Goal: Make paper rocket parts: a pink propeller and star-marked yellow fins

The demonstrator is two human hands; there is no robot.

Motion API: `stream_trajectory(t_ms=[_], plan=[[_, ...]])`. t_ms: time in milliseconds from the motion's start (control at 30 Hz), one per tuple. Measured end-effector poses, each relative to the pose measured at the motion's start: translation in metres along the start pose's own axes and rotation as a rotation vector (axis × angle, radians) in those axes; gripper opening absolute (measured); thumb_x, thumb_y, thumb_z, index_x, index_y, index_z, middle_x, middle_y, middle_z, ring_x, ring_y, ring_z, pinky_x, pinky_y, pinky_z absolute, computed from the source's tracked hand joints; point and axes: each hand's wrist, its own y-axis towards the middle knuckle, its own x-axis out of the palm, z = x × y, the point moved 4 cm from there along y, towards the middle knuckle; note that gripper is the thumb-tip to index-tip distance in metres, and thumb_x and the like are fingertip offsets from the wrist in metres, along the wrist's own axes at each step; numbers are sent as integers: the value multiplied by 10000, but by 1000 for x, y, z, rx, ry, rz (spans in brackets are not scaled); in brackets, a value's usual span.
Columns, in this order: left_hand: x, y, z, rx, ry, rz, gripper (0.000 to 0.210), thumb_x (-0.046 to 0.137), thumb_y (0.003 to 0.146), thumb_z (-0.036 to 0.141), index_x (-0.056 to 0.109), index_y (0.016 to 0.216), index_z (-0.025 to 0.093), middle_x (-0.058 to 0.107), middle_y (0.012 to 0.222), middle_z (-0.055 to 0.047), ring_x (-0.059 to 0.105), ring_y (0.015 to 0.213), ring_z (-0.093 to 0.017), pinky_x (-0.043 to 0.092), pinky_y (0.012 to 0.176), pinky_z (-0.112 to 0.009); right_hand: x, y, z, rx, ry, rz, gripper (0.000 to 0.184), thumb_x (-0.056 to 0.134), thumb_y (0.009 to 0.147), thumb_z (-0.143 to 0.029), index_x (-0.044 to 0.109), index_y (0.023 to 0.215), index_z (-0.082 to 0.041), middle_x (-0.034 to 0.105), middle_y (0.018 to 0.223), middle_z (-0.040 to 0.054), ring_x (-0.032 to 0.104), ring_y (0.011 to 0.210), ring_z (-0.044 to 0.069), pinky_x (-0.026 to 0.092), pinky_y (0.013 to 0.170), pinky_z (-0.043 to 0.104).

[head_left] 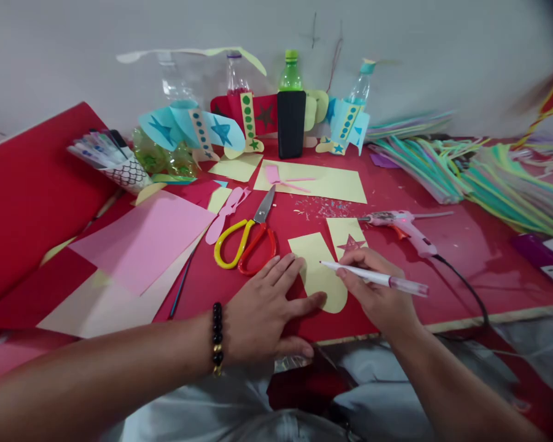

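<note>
My right hand (381, 294) grips a white pen (373, 275), its tip pointing left over a pale yellow paper piece (317, 255) with a rounded lower end. Fingers of my left hand (270, 307) are spread, pressing the left side of that paper against the red table. Just behind the pen lies another yellow piece (336, 230) bearing a dark red star (351, 244), partly covered by my right hand. Scissors (251, 236) with one yellow and one red handle rest beyond my left fingertips, blades parted. Whether the pen tip touches the paper I cannot tell.
A pink glue gun (403, 228) lies at right, its cord running off the table's front edge. Decorated bottles and a dark phone-like slab (291, 124) stand along the wall. Coloured strips (442, 166) spread at back right; pink paper (142, 236) and a pen holder (128, 172) are left.
</note>
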Motion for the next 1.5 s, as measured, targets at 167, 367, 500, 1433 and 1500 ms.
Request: stream_trajectory(t_ms=[167, 367, 500, 1433, 1500], plan=[[0, -4, -2, 21, -44, -4, 759, 340, 843, 778, 321, 1485, 372, 131, 1587, -193, 121, 1472, -385, 158, 1161, -586, 1, -2, -2, -29, -75, -23, 21, 600, 856, -192, 599, 843, -208, 608, 710, -21, 551, 607, 106, 426, 536, 211], [-2, -5, 0, -3, -67, 9, 787, 435, 805, 780, 365, 1465, 357, 75, 1604, -177, 125, 1466, -405, 189, 1150, -591, 4, -7, -7, -48, -128, -26, 55, 607, 849, -173, 568, 837, -209, 561, 650, -43, 509, 521, 85, 408, 493, 204], [-3, -3, 0, 0, -56, 12, 797, 476, 794, 769, 362, 1467, 358, 89, 1605, -166, 149, 1459, -411, 215, 1136, -607, 4, -7, -12, -108, -219, 8, 49, 620, 845, -177, 581, 861, -204, 610, 701, -21, 575, 592, 103, 446, 555, 215], [-3, -7, -1, 1, -84, 45, 769, 421, 808, 778, 369, 1458, 370, 71, 1614, -135, 140, 1468, -381, 188, 1159, -576, 5, -3, -6, -38, -254, -14, 55, 626, 860, -247, 626, 902, -211, 665, 740, -2, 610, 604, 126, 480, 581, 234], [-3, -6, -1, 1, -80, 54, 766, 434, 804, 776, 385, 1451, 368, 90, 1615, -122, 153, 1464, -378, 189, 1160, -572, 5, -3, -6, -36, -250, -16, 55, 622, 861, -246, 626, 903, -211, 667, 749, -1, 610, 608, 125, 476, 575, 232]])
